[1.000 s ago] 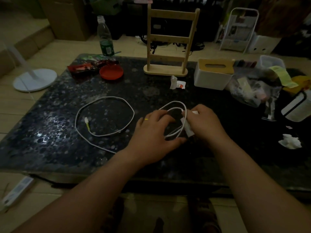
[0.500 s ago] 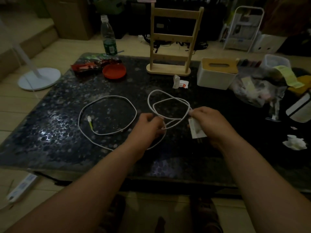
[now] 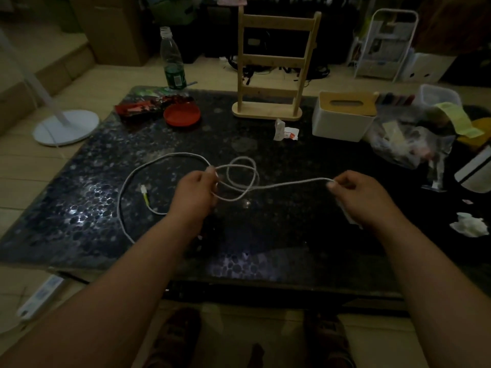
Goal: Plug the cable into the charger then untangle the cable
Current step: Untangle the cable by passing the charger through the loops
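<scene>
Starting at the far left, a white fan base [image 3: 66, 128] stood on the floor, clear of the dark speckled table [image 3: 79, 187]. On the table's left part the cable [image 3: 164, 156] lay in one wide loop, its free connector [image 3: 143, 189] resting inside that loop, untouched; this slack had apparently been left flat so that only the tangled part needed handling. Farther back sat a red dish [image 3: 182, 115] beside a green-labelled bottle [image 3: 172, 62], both well away from the work.

The left hand [image 3: 194, 192] was closed on the cable just where the big loop met two smaller overlapping coils [image 3: 240, 172], fingers pinching the strands. I judged it was acting as an anchor, keeping the knot from sliding. Behind the coils stood a wooden rack [image 3: 276, 70].

From the coils a single strand ran rightward, raised off the table, to the right hand [image 3: 358, 197]. That hand was curled shut, thumb and forefinger nipping the cable's end, with the white charger [image 3: 348, 216] tucked under the palm and only partly visible. Whether the plug sat fully in the charger could not be told. The strand seemed held apart to draw the coils open. Far right stood a white tissue box [image 3: 342, 120].
</scene>
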